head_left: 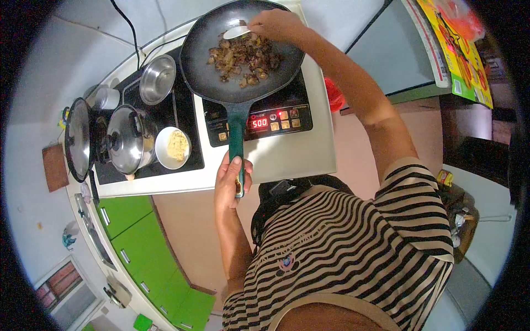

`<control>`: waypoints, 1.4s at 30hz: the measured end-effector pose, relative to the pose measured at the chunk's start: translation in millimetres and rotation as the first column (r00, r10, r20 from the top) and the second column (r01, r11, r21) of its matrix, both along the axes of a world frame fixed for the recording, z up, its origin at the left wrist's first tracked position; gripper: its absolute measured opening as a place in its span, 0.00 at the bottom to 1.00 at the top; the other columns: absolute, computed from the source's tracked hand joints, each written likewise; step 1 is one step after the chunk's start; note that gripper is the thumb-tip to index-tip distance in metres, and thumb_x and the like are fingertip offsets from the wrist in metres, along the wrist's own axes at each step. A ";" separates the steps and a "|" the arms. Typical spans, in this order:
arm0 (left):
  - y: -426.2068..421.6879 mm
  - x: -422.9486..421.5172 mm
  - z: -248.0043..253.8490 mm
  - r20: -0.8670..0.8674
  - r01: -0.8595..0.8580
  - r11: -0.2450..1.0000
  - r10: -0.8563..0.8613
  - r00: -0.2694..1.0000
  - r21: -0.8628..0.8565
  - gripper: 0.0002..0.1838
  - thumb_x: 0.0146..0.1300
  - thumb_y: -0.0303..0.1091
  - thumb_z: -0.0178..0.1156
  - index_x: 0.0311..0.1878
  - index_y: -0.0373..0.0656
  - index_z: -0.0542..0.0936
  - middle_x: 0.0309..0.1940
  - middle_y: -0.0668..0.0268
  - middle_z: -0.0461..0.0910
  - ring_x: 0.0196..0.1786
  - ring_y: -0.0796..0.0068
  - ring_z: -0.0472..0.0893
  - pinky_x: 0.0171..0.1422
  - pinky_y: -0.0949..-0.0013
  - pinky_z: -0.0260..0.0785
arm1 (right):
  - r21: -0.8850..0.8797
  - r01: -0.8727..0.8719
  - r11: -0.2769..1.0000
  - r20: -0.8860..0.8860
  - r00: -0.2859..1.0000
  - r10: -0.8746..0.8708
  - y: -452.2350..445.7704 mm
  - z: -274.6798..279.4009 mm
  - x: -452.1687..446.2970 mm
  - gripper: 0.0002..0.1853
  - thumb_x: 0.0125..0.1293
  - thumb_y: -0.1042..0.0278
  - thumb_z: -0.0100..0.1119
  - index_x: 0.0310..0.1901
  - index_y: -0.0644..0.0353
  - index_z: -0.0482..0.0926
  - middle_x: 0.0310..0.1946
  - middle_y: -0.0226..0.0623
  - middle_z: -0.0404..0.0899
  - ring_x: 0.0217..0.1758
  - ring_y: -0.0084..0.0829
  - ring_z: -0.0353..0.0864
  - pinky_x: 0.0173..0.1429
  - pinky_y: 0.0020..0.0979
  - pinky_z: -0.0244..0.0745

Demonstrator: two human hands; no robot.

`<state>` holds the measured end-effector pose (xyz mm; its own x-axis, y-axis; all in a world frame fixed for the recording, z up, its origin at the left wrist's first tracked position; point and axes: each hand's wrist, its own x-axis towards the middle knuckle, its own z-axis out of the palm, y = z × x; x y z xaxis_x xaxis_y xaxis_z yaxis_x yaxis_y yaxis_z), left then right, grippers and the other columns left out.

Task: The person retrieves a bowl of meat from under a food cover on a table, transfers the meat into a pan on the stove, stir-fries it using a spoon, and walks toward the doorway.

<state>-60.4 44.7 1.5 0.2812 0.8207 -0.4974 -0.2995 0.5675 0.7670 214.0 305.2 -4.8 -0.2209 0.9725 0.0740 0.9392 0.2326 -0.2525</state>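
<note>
Pan point(199, 60) steadied, I'd judge, by the left hand point(227, 175) gripping its handle point(237, 132); right hand point(274, 25) holds a spoon point(236, 32) over food point(251, 59).

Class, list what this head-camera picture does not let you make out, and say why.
In the head view:
Inside of the lidded pot: hidden by its lid.
Grip end of the white utensil: hidden by the right hand.
Cooktop directly beneath the pan: covered by it.
Shirt lettering: too blurred to read.

The left hand point(226, 176) grips the pan handle point(237, 135).
</note>
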 end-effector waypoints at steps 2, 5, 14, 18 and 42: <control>1.3 -0.1 -2.9 0.000 -0.002 1.000 0.002 1.000 0.000 0.19 0.68 0.43 0.55 0.56 0.43 0.72 0.24 0.65 0.75 0.12 0.84 0.66 0.12 0.82 0.55 | 0.028 -0.053 0.998 -0.011 0.998 0.054 2.0 -2.0 -15.4 0.13 0.65 0.50 0.51 0.45 0.38 0.83 0.41 0.30 0.84 0.42 0.42 0.83 0.47 0.45 0.78; -0.6 -1.0 -3.0 -0.019 -0.009 1.000 0.009 1.000 -0.001 0.19 0.68 0.43 0.55 0.56 0.43 0.72 0.24 0.65 0.75 0.12 0.83 0.67 0.12 0.82 0.55 | -0.138 -0.097 0.986 0.130 0.985 0.116 -14.6 4.2 -27.1 0.13 0.65 0.49 0.51 0.44 0.38 0.83 0.40 0.30 0.84 0.42 0.41 0.83 0.47 0.44 0.78; 0.0 -1.4 -3.8 -0.044 0.018 1.000 -0.019 0.999 -0.022 0.24 0.68 0.45 0.54 0.62 0.43 0.68 0.24 0.66 0.75 0.12 0.83 0.65 0.13 0.81 0.55 | -0.205 -0.013 0.979 0.377 0.922 0.091 -44.7 80.4 40.5 0.11 0.59 0.54 0.59 0.40 0.42 0.85 0.33 0.30 0.84 0.39 0.34 0.84 0.42 0.40 0.78; 0.6 2.0 -1.8 -0.022 0.011 1.000 -0.011 1.000 -0.007 0.20 0.68 0.43 0.54 0.58 0.43 0.70 0.24 0.66 0.75 0.12 0.83 0.66 0.12 0.81 0.55 | -0.277 0.025 0.961 0.475 0.872 0.114 -49.9 67.1 37.3 0.09 0.55 0.58 0.60 0.36 0.44 0.86 0.31 0.32 0.84 0.36 0.36 0.84 0.40 0.40 0.79; -1.2 0.2 -2.0 -0.004 0.000 1.000 0.001 1.000 0.005 0.18 0.68 0.43 0.55 0.55 0.43 0.72 0.24 0.65 0.75 0.12 0.84 0.66 0.12 0.83 0.55 | -0.057 -0.165 0.985 0.242 0.955 0.174 17.3 27.8 -37.6 0.12 0.60 0.52 0.53 0.36 0.44 0.84 0.30 0.32 0.84 0.35 0.38 0.84 0.38 0.43 0.78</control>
<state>-60.2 43.5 -0.5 0.2786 0.8231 -0.4948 -0.2964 0.5638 0.7709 176.4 322.5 22.9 -0.3896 0.9202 -0.0376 0.9209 0.3887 -0.0307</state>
